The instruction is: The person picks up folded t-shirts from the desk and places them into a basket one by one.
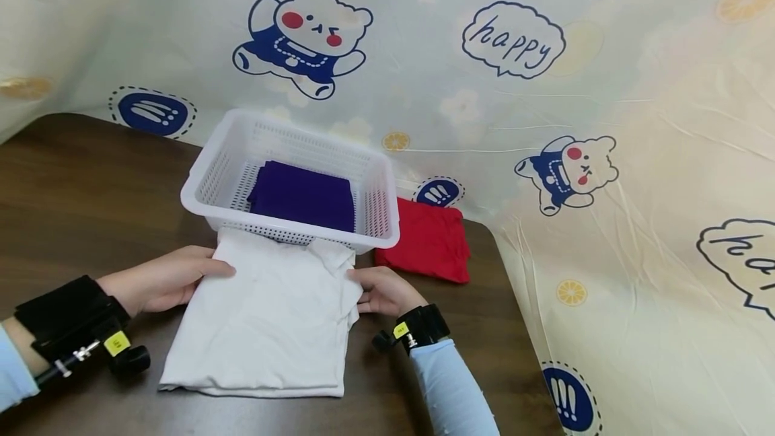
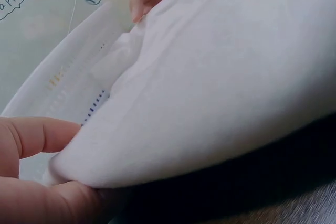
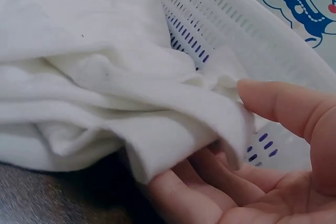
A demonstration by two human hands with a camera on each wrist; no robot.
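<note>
A folded white garment (image 1: 260, 328), with a collar-like bunch at its far right corner, lies in front of the basket. My left hand (image 1: 169, 278) pinches its left edge, thumb on top; in the left wrist view the cloth (image 2: 210, 77) bows upward between the hands, with dark shadow under its near edge. At the far right edge, my right hand (image 1: 387, 288) grips the loose folds, thumb above and fingers beneath. The right wrist view shows those layered folds (image 3: 105, 87) up close beside the basket's perforated wall.
A white perforated basket (image 1: 208, 170) stands behind the garment, with a folded dark purple cloth (image 1: 303, 197) inside. Right of it, a folded red cloth (image 1: 430, 241) lies on the brown wooden table (image 1: 79, 200). A printed curtain (image 1: 412, 46) hangs along the back and right.
</note>
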